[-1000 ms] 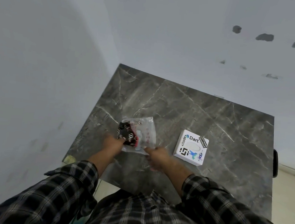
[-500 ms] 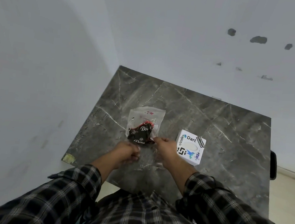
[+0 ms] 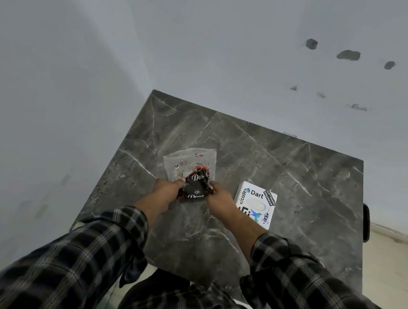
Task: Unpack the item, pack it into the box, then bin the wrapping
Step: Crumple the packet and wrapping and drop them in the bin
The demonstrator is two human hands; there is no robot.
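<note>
Your left hand and right hand both pinch the dark item, half out of its clear wrapping, above the grey marble tabletop. The white stickered box lies closed just beside your right hand. The tabletop sits in a corner of pale walls, the far one pitted with dark holes

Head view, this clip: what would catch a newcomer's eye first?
Both hands, the left hand and the right hand, pinch a dark Dove chocolate packet at the middle of the grey marble table, half out of a clear plastic bag lying just beyond it. To the right sits a closed white box covered in stickers, one reading Dart.
</note>
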